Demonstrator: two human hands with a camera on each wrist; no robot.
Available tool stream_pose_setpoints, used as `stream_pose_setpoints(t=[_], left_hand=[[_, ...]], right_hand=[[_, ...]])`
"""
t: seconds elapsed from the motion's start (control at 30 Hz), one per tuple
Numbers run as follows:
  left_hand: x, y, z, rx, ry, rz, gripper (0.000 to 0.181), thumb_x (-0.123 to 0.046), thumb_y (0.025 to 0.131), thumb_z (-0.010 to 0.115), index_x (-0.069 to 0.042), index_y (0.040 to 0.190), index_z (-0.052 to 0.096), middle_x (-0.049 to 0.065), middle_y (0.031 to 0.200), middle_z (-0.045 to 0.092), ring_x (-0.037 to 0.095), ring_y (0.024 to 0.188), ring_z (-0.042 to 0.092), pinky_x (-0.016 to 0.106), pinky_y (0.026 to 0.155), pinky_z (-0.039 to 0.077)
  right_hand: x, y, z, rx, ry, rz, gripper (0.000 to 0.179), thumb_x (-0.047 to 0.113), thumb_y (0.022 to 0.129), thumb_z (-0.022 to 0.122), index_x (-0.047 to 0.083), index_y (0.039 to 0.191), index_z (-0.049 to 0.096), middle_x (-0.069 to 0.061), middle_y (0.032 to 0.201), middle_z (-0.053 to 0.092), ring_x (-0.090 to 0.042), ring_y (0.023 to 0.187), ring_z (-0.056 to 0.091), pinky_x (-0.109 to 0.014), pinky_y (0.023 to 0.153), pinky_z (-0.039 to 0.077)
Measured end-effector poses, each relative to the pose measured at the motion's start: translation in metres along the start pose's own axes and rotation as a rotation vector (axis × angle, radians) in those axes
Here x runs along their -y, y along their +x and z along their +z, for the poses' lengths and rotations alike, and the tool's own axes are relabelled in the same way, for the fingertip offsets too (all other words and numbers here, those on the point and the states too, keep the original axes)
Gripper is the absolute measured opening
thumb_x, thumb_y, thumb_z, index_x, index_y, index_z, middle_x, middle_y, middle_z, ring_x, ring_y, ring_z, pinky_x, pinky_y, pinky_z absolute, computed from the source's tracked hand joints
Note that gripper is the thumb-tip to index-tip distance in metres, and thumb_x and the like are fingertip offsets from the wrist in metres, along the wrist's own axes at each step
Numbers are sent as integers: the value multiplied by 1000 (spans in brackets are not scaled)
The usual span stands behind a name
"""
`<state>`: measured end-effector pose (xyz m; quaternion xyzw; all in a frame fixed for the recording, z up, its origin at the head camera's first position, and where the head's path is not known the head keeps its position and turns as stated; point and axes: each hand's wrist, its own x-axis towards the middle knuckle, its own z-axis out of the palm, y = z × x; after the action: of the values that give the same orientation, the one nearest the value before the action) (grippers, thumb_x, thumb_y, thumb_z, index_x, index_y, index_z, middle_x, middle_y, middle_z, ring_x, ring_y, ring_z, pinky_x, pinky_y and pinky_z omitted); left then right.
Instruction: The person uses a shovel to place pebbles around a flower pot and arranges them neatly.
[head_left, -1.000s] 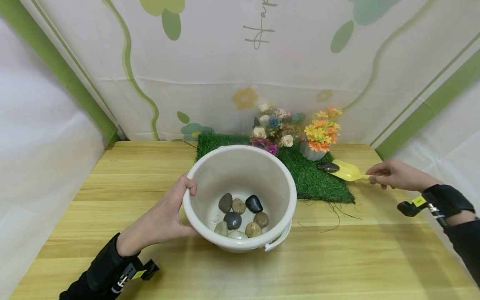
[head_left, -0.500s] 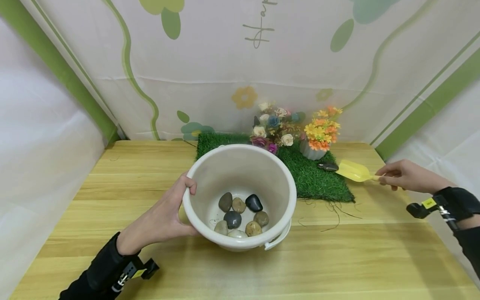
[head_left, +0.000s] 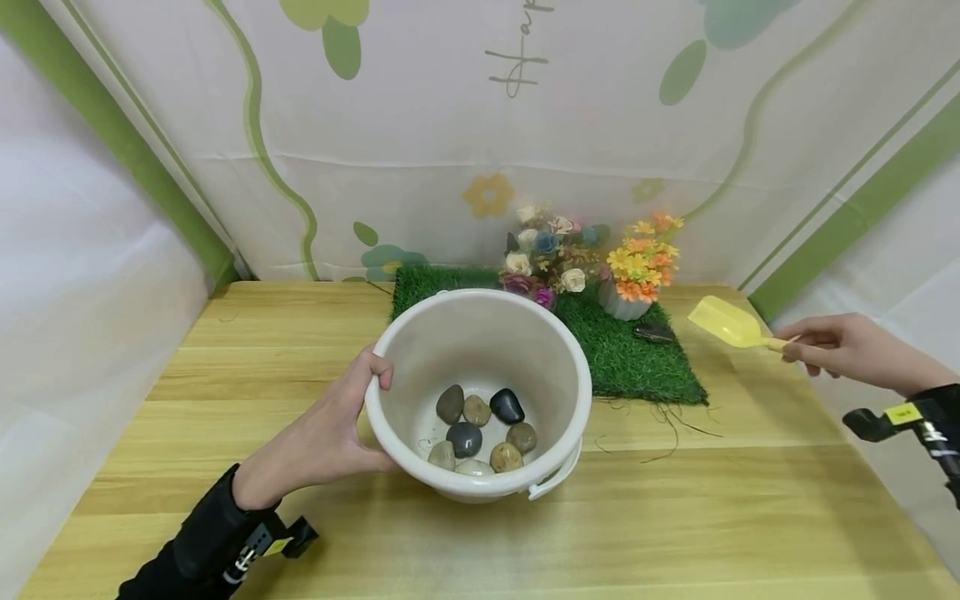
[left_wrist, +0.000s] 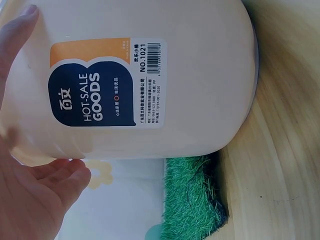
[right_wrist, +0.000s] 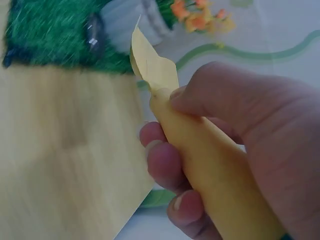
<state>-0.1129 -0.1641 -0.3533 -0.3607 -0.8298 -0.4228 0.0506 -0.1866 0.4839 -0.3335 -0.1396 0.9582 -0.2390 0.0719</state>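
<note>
A white bucket (head_left: 480,333) stands on the wooden table, tilted toward the camera, with several stones (head_left: 465,439) on its bottom. My left hand (head_left: 330,433) grips the bucket's left rim, fingers over the edge; the left wrist view shows the label (left_wrist: 107,82) on its outer wall. Over the table's right edge, my right hand (head_left: 847,350) holds a yellow toy shovel (head_left: 727,322) by its handle (right_wrist: 200,160). Nothing lies in the shovel's scoop. A dark stone (head_left: 653,333) rests on the artificial turf (head_left: 637,371), left of the shovel and apart from it.
On the turf behind the bucket stand mixed artificial flowers (head_left: 546,258) and a white pot (head_left: 624,302) of orange and yellow flowers. Loose strands (head_left: 667,433) lie by the turf's front edge. A printed curtain (head_left: 450,125) closes off the back and sides.
My right hand has drawn the shovel right and up, away from the dark stone, which stays on the turf. The left hand and bucket hold still.
</note>
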Motion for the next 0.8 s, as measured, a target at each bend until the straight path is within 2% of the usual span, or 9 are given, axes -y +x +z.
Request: stream_pose_setpoints(t=[0.27,0.43,0.8], left_hand=[[1,1,-1,1,7,2,74,-44,61,82,-14,102,28,8,133,32,25,116,41,34,73,49],[1,1,-1,4,2,0,74,-44,61,82,-14,102,28,8,132,33,25,116,41,34,73,49],[0,0,0,-8,5,20,73,-42,62,82,-13,102,29,8,139,28,26,120,38,33,72,50]], right_hand=[[29,-5,-13,-75,51,27,25,21,92,56,11,115,59,-3,75,61,-18,62,51,-30,50,42],[48,-4,-17,-117,60,-14,24,16,93,55,11,116,59,-2,84,65,-18,63,52,-29,51,42],[95,9,-25,-161,129,-134,25,10,93,53,10,118,58,-7,86,64,-19,61,53,-28,50,42]])
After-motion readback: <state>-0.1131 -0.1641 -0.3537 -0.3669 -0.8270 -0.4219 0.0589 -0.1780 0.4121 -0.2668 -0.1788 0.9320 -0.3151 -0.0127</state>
